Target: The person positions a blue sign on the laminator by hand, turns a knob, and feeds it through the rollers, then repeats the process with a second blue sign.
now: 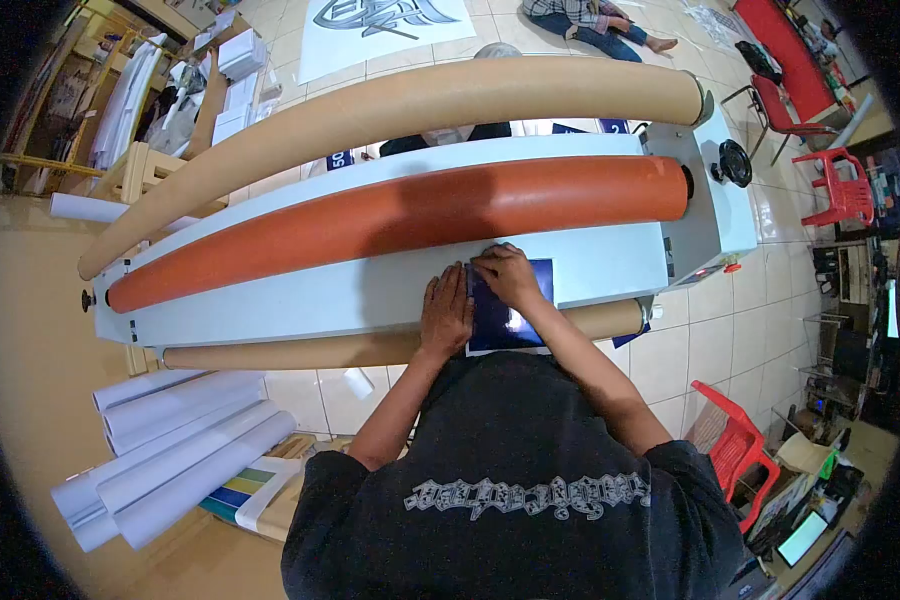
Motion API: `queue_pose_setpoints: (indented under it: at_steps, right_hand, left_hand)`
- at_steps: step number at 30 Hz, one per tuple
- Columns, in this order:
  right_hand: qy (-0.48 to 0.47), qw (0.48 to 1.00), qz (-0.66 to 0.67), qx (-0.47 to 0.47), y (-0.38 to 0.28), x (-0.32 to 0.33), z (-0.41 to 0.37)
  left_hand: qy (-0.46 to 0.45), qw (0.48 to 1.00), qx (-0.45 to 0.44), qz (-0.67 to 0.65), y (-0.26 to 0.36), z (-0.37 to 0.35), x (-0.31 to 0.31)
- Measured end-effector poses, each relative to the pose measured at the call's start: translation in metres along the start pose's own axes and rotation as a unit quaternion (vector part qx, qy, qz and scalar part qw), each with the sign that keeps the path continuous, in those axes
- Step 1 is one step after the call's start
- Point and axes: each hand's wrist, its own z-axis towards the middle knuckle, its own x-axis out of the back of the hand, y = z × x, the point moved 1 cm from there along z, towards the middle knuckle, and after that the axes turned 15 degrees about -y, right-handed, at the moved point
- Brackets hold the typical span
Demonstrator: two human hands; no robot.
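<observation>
A glossy dark blue sheet (515,315) with a white edge lies on the pale bed (320,300) of a wide roller machine. My left hand (446,308) rests flat along the sheet's left edge, fingers stretched out. At the top left corner, the fingers of my right hand (507,274) are bent and pressed together on the sheet; their tips are partly hidden. Just beyond both hands runs a long orange roller (410,208). A brown roll (390,100) spans the machine behind it, and another brown roll (300,352) lies along the near edge.
White paper rolls (180,455) are stacked at the lower left. A black handwheel (734,163) sticks out at the machine's right end. Red chairs (838,188) stand to the right. Beyond the machine, a person (590,22) sits on the floor near a large print (380,35).
</observation>
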Motion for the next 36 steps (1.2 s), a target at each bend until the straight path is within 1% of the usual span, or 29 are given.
queue_pose_setpoints:
  at_steps: [2,5,12,14,15,17,18,20,21,23,26,27,29,31,33,36]
  right_hand:
    - [0.026,0.999,0.025,-0.018,-0.002,-0.003,-0.003]
    - [0.043,0.999,0.007,-0.010,0.001,-0.008,-0.005]
    - [0.047,0.999,0.003,-0.006,0.001,-0.010,-0.007]
    - [0.040,0.999,0.006,-0.016,0.000,-0.010,-0.007]
    - [0.043,0.999,0.004,-0.022,0.001,-0.012,-0.007]
    - [0.029,0.999,-0.001,-0.029,0.003,-0.014,-0.008]
    - [0.032,0.999,-0.004,-0.034,0.002,-0.012,-0.008]
    - [0.028,0.999,0.002,-0.025,-0.001,-0.009,-0.009]
    - [0.030,0.999,0.000,-0.028,0.001,-0.010,-0.008]
    - [0.010,0.999,-0.048,-0.011,0.004,-0.012,-0.007]
    - [0.018,0.998,-0.057,-0.006,0.009,-0.008,-0.011]
    - [0.017,0.998,-0.056,-0.006,0.009,-0.003,-0.014]
    - [0.039,0.998,-0.038,-0.015,0.013,0.018,-0.026]
    - [0.047,0.997,-0.058,0.007,0.022,0.034,-0.039]
    - [0.078,0.994,-0.062,-0.038,0.034,0.049,-0.053]
    - [0.083,0.994,-0.053,-0.057,0.045,0.071,-0.069]
  left_hand:
    - [0.006,1.000,0.011,0.008,0.000,0.000,-0.003]
    - [0.013,1.000,-0.004,0.029,-0.004,0.001,-0.008]
    - [0.010,0.999,-0.006,0.035,0.002,0.001,0.001]
    - [0.055,0.998,-0.011,-0.032,0.003,0.005,0.006]
    - [0.053,0.998,-0.016,-0.034,0.002,0.008,0.002]
    - [0.122,0.991,-0.009,-0.054,0.000,0.016,-0.004]
    - [0.121,0.991,-0.015,-0.057,0.000,0.020,-0.005]
    - [0.099,0.995,-0.015,0.014,0.000,0.026,-0.007]
    - [0.099,0.995,-0.019,0.012,0.001,0.027,-0.008]
    - [0.109,0.993,-0.006,0.034,0.002,0.025,-0.010]
    - [0.101,0.994,-0.004,0.046,0.003,0.026,-0.007]
    - [0.101,0.994,-0.003,0.046,0.004,0.026,-0.005]
    - [0.069,0.997,0.013,0.043,0.007,0.027,-0.001]
    - [0.075,0.997,0.008,0.032,0.007,0.026,0.002]
    - [0.081,0.997,0.004,0.019,0.007,0.026,0.001]
    - [0.095,0.995,0.004,0.031,0.006,0.027,-0.002]
